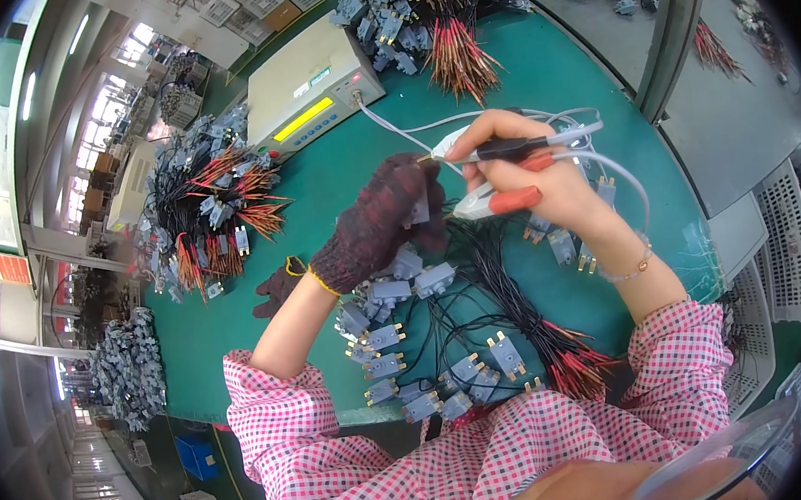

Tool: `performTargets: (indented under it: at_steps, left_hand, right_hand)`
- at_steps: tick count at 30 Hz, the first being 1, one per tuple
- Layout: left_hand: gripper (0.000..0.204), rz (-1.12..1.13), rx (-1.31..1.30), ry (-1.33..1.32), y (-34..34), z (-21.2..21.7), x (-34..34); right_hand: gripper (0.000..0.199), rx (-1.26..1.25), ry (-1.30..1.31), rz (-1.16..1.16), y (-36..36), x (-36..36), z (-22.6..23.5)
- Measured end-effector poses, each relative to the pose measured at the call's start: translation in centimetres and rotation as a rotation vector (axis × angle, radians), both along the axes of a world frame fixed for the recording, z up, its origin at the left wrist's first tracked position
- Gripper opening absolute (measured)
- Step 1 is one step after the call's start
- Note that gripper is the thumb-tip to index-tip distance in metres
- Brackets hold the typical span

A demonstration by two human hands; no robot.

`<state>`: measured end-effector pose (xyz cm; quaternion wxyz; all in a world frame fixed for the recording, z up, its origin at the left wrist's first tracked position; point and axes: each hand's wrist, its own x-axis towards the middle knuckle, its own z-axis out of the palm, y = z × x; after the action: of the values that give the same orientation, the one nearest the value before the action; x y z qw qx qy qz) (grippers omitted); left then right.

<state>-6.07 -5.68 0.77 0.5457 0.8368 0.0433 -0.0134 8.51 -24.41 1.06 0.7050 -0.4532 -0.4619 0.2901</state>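
My left hand [383,215], in a dark knitted glove with a yellow cuff edge, is closed around a grey plug [418,210], which its fingers partly hide. My bare right hand [537,176] grips a black-handled test probe [501,149] and a red-handled metal clip [511,202], both on grey cables. The probe's tip meets the left fingertips at a brass-coloured pin. The clip's jaws point toward the left hand, just right of the plug. Below my hands lie several grey plugs [387,294] with brass pins and a bundle of black leads [504,289] with red ends.
A beige meter [310,82] with a yellow display stands at the back of the green table [555,55], cabled to the test leads. Piles of plugs and leads [211,205] flank it. A loose dark glove [276,291] lies by my left forearm. White crates [784,226] stand at right.
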Motion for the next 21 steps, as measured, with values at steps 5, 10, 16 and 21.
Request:
performTargets:
  at_steps: [5,10,16,21]
  left_hand:
    - [0.044,0.38,-0.845,0.064,-3.1,-0.1,0.1]
    - [0.043,0.392,-0.938,0.093,-3.9,1.1,0.5]
    - [0.04,0.438,-0.982,0.088,-4.0,0.7,0.8]
    - [0.052,0.464,-0.984,0.086,-3.9,0.7,0.6]
  right_hand:
    - [0.02,0.03,-0.119,-0.011,0.9,-0.5,-1.3]
    - [0.021,0.045,-0.124,-0.01,1.2,-0.6,-1.8]
    - [0.02,0.076,-0.349,-0.107,1.4,-0.9,-1.9]
    - [0.019,0.105,-0.405,-0.122,1.5,-0.8,-1.9]
